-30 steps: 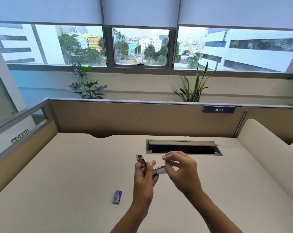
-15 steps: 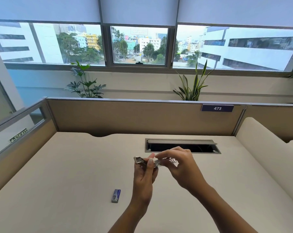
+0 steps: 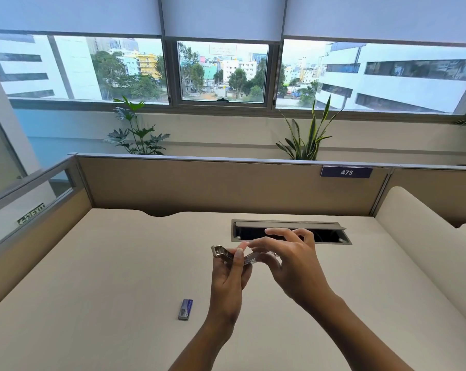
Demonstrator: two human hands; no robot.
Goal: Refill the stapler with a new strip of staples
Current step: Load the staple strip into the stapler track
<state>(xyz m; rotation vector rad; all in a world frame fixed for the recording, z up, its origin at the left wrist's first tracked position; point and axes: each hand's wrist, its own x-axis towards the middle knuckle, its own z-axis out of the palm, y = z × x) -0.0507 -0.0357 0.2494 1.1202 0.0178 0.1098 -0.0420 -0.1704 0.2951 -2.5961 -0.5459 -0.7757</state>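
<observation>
A small metal stapler point(image 3: 222, 252) is held above the desk, lying almost level with its left end sticking out past my fingers. My left hand point(image 3: 230, 277) grips it from below, thumb on top. My right hand point(image 3: 293, 261) rests over the stapler's right part, thumb and forefinger pinched on it, the other fingers spread. Whether a strip of staples lies between those fingers is hidden. A small blue staple box point(image 3: 185, 309) lies on the desk point(image 3: 106, 277), to the lower left of my hands.
An open cable hatch point(image 3: 330, 231) is set into the desk just behind my hands. Beige partitions point(image 3: 199, 183) close the desk at the back and left, a padded divider point(image 3: 427, 231) on the right. Plants stand behind the partition.
The stapler's raised top has come down from a steep tilt to nearly level. Both hands have lifted slightly toward the hatch. The staple box has not moved.
</observation>
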